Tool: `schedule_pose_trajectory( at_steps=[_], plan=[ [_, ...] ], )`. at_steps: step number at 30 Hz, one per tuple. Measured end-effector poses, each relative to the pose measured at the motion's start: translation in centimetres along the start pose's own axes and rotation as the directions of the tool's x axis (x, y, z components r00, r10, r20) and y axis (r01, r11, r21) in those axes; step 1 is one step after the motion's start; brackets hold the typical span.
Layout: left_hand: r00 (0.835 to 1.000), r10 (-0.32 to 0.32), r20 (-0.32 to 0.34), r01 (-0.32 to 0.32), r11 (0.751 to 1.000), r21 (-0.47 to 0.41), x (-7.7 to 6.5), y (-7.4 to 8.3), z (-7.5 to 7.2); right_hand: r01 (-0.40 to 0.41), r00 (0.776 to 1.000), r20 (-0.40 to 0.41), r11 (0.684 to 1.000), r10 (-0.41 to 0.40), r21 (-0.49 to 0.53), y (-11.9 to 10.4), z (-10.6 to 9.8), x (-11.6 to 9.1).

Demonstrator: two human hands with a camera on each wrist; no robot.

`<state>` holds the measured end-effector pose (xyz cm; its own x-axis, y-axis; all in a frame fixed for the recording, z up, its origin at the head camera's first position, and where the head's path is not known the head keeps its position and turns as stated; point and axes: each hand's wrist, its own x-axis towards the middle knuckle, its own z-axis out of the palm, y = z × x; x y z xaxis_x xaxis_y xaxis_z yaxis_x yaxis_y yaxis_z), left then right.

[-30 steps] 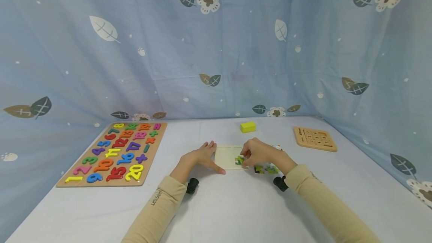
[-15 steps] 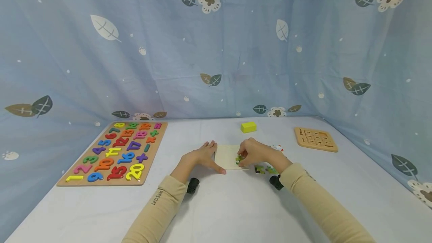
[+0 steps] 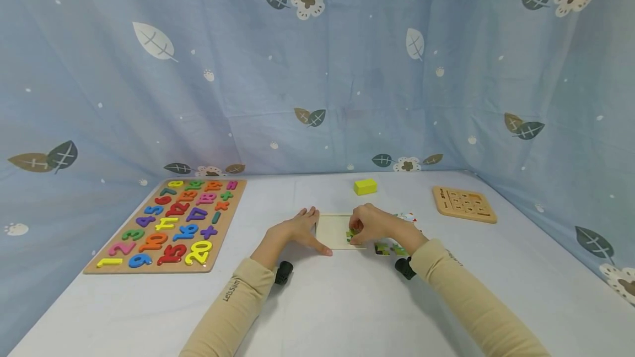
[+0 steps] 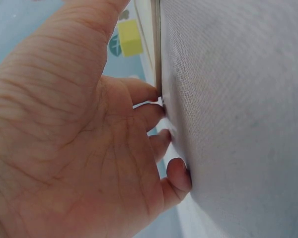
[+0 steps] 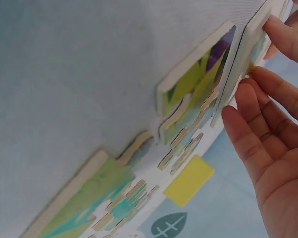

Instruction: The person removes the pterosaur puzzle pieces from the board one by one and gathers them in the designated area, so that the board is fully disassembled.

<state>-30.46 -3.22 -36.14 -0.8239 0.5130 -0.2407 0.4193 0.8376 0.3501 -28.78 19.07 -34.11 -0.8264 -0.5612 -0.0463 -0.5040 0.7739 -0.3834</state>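
Note:
A shallow cream wooden puzzle tray [image 3: 331, 230] lies on the table between both hands. My left hand [image 3: 295, 229] rests at its left side, fingers spread and thumb stretched along the near left corner. In the left wrist view the fingertips [image 4: 159, 94] stand right at the tray's edge. My right hand [image 3: 373, 221] pinches a green jigsaw piece [image 3: 350, 236] between thumb and fingers, low over the tray's right part; the fingers partly hide it. Several loose jigsaw pieces [image 3: 382, 249] lie right of the tray, partly under the right hand. The right wrist view shows these pieces [image 5: 191, 82] larger.
At the left lies a wooden number board [image 3: 171, 229] with coloured numerals and signs. Behind the tray is a yellow block [image 3: 365, 187]. A small wooden number-slide board [image 3: 463, 204] lies at the back right. A blue patterned curtain [image 3: 317, 70] hangs behind the table.
The right hand has shifted slightly left with the green jigsaw piece, uncovering more of the loose pieces beside the tray. The left hand keeps its place at the tray.

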Motion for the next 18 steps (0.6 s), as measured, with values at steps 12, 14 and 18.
schedule_pose_trajectory(
  at_steps=[12,14,18],
  plan=[
    [1.000,-0.002,0.002,0.002,1.000,0.010,0.08,-0.06,0.02,-0.005,1.000,-0.004,1.000,0.005,-0.023,-0.39,-0.09,0.05],
    [1.000,-0.002,0.002,0.002,1.000,0.007,0.14,-0.11,0.08,0.009,1.000,-0.009,1.000,-0.009,-0.018,-0.35,-0.17,-0.08],
    [1.000,0.003,0.004,-0.003,1.000,0.002,0.12,-0.15,0.13,0.029,0.999,-0.018,0.999,-0.029,-0.013,-0.13,-0.46,-0.46]
  ],
)
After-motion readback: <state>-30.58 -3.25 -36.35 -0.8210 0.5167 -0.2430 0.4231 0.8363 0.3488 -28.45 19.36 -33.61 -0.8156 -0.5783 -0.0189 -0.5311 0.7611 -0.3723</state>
